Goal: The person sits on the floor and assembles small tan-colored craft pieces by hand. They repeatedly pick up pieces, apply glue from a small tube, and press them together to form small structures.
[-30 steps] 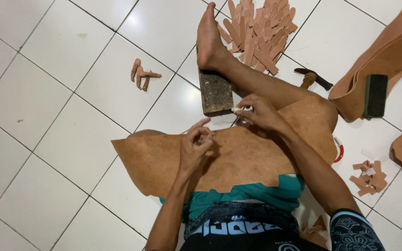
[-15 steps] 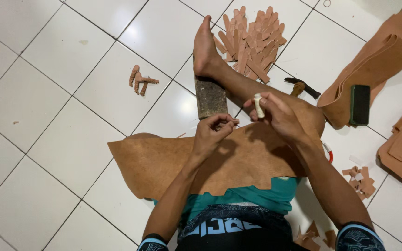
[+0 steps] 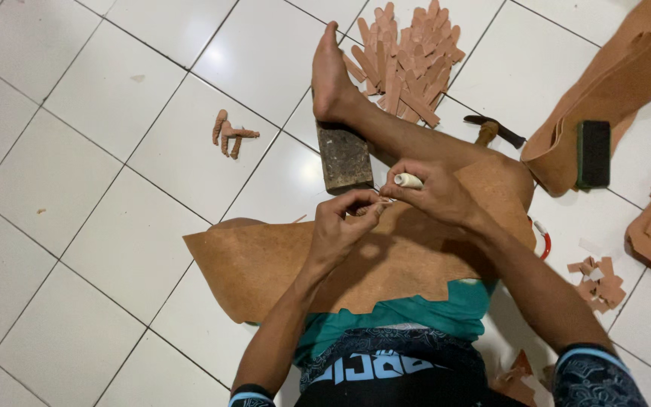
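- Change against the earlier frames: hands now drawn closer together above the lap; white handle, earlier upright in the right fist, now lying nearly level and pointing left; left fingers, earlier loosely curled apart from it, now pinched at its tip.
- Far left: white tiled floor [image 3: 77, 173] with dark grout lines.
- Left of centre: small cluster of tan offcuts [image 3: 229, 134] lying on a tile, well apart from all else.
- Lower centre: large tan leather sheet [image 3: 265, 264] spread over the lap and onto the floor, lower edge cut in steps.
- Left hand [image 3: 343, 222]: closed in a pinch, thumb and fingertips gripping something thin at the tool's tip; the pinched item too small to tell.
- Centre: dark worn block [image 3: 344, 157] on the floor, just beside the bare foot [image 3: 331, 75].
- Upper centre: heap of cut tan strips [image 3: 408, 60] fanned out beside the foot.
- Right hand [image 3: 431, 192]: closed around a white-handled tool [image 3: 407, 180], held above the leather sheet and touching the left fingertips.
- Right of centre: dark-headed hammer [image 3: 495, 130] on the floor behind the shin.
- Right: folded tan leather [image 3: 612, 83] with a black and green block [image 3: 593, 154] resting on it.
- Lower right: small pile of scraps [image 3: 598, 283] on a tile.
- Containers: none in view.
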`<action>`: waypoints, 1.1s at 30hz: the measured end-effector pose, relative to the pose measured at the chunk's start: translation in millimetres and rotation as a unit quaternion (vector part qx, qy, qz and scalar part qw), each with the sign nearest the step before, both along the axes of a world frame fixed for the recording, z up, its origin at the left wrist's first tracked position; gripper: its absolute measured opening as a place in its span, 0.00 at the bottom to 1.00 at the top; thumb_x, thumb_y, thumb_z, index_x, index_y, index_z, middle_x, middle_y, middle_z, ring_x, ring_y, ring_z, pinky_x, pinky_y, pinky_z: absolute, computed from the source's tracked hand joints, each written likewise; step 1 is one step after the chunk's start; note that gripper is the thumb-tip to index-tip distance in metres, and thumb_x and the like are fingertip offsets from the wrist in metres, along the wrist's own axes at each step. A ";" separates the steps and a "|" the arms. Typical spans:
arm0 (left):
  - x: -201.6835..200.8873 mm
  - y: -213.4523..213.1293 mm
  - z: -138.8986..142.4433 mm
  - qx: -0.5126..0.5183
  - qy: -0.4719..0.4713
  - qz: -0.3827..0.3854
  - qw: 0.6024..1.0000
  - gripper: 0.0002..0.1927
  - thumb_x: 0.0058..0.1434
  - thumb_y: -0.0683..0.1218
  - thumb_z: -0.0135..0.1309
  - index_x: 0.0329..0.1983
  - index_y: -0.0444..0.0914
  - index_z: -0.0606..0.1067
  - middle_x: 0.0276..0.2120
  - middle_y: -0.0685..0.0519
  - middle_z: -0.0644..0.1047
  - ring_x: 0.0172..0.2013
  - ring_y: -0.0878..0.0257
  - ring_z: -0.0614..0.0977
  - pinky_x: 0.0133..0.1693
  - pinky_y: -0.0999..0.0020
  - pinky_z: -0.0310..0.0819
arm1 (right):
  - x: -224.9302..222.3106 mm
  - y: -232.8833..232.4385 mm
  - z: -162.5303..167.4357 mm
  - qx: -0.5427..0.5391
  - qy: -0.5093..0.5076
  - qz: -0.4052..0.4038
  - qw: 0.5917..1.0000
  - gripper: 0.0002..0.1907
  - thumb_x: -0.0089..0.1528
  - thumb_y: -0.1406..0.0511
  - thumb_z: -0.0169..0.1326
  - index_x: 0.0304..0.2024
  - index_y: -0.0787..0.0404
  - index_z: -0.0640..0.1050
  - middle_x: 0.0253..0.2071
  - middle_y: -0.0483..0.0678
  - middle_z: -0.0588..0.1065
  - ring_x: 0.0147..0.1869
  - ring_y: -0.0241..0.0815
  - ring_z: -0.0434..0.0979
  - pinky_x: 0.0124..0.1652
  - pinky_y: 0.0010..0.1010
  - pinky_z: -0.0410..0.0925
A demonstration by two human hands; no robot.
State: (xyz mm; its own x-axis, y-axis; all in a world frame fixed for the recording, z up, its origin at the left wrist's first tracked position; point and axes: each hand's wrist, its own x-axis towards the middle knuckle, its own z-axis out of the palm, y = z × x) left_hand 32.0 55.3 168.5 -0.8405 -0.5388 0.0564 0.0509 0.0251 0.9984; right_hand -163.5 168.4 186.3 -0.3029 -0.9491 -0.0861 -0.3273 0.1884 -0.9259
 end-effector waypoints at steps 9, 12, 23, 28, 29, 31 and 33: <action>-12.5 -4.1 -55.9 0.293 0.024 0.165 0.942 0.10 0.68 0.45 0.56 0.45 0.33 0.80 0.29 0.56 0.78 0.28 0.72 0.74 0.31 0.76 0.67 | 72.9 8.1 -27.9 -0.084 0.109 -0.150 0.979 0.09 0.62 0.64 0.64 0.38 0.66 0.84 0.30 0.47 0.82 0.29 0.32 0.79 0.30 0.25 0.70; -9.9 -6.3 -68.3 0.311 0.030 0.160 0.936 0.10 0.68 0.46 0.55 0.46 0.34 0.79 0.29 0.56 0.78 0.29 0.72 0.76 0.31 0.76 0.68 | 71.3 13.7 -17.8 -0.070 0.140 -0.132 0.979 0.09 0.60 0.65 0.65 0.40 0.63 0.85 0.31 0.49 0.83 0.29 0.34 0.82 0.27 0.24 0.72; -14.4 -9.5 -76.4 0.315 0.039 0.170 0.933 0.10 0.70 0.47 0.53 0.44 0.35 0.78 0.27 0.57 0.76 0.27 0.73 0.72 0.30 0.77 0.65 | 70.1 39.6 -3.3 -0.065 0.152 -0.144 0.976 0.08 0.61 0.66 0.64 0.41 0.63 0.85 0.34 0.50 0.84 0.32 0.35 0.83 0.29 0.24 0.73; -16.7 -8.7 -78.9 0.339 0.046 0.167 0.925 0.10 0.70 0.47 0.53 0.44 0.35 0.78 0.27 0.57 0.76 0.27 0.72 0.72 0.30 0.77 0.64 | 69.4 49.4 -1.7 -0.048 0.147 -0.146 0.977 0.08 0.61 0.66 0.64 0.40 0.63 0.85 0.33 0.50 0.84 0.32 0.35 0.83 0.29 0.24 0.73; -17.4 -7.9 -80.3 0.345 0.045 0.165 0.923 0.10 0.70 0.47 0.53 0.44 0.35 0.78 0.28 0.57 0.76 0.28 0.72 0.72 0.30 0.77 0.64 | 69.3 51.0 -1.0 -0.044 0.147 -0.148 0.977 0.08 0.61 0.66 0.64 0.40 0.63 0.85 0.33 0.50 0.84 0.32 0.35 0.83 0.29 0.24 0.73; -18.4 -7.1 -83.9 0.342 0.045 0.165 0.924 0.10 0.70 0.47 0.52 0.44 0.35 0.78 0.28 0.57 0.76 0.28 0.72 0.72 0.31 0.77 0.64 | 68.6 54.6 0.6 -0.044 0.154 -0.153 0.975 0.08 0.61 0.66 0.64 0.40 0.63 0.85 0.32 0.50 0.84 0.31 0.35 0.83 0.28 0.24 0.73; -19.2 -8.2 -87.9 0.325 0.047 0.171 0.929 0.11 0.70 0.47 0.52 0.45 0.35 0.78 0.28 0.57 0.75 0.29 0.71 0.72 0.32 0.76 0.65 | 67.3 58.2 1.8 -0.051 0.165 -0.156 0.972 0.08 0.60 0.66 0.65 0.40 0.63 0.85 0.32 0.50 0.83 0.31 0.35 0.83 0.28 0.25 0.73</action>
State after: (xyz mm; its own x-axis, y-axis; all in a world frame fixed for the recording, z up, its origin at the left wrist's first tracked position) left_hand 12.8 47.1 80.5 -0.6215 -0.7198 -0.3093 0.2395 -0.5504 0.7998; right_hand -96.2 226.5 188.0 -0.5732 -0.8046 0.1552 -0.5517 0.2389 -0.7991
